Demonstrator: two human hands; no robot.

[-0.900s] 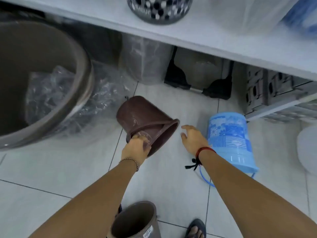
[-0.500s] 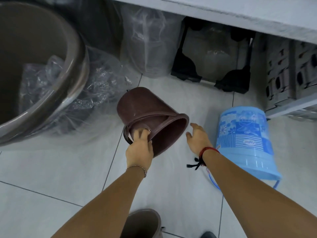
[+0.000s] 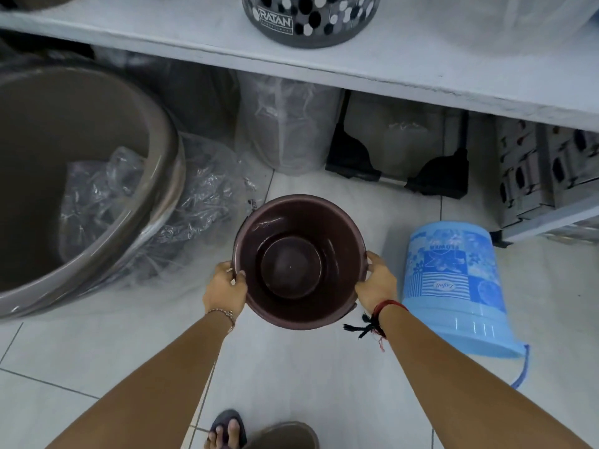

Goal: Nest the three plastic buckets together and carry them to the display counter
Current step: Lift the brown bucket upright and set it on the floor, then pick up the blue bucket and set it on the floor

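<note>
A dark brown bucket (image 3: 298, 260) is held upright above the tiled floor, its open mouth facing me. My left hand (image 3: 224, 290) grips its rim on the left and my right hand (image 3: 376, 283) grips the rim on the right. A light blue patterned bucket (image 3: 453, 286) stands upside down on the floor just right of my right hand, its handle lying on the tiles. The rim of a grey-brown bucket (image 3: 285, 434) shows at the bottom edge, beside my sandalled foot (image 3: 227, 431).
A very large brown tub (image 3: 155, 202) wrapped in clear plastic fills the left. A white shelf (image 3: 372, 59) runs overhead with a spotted basket (image 3: 309, 19) on it. Under it stand wrapped goods, a black-footed rack (image 3: 395, 176) and grey crates (image 3: 547, 176).
The brown bucket was lying tilted on the floor under my left hand alone. It is now turned upright and lifted, and my right hand has closed on its rim.
</note>
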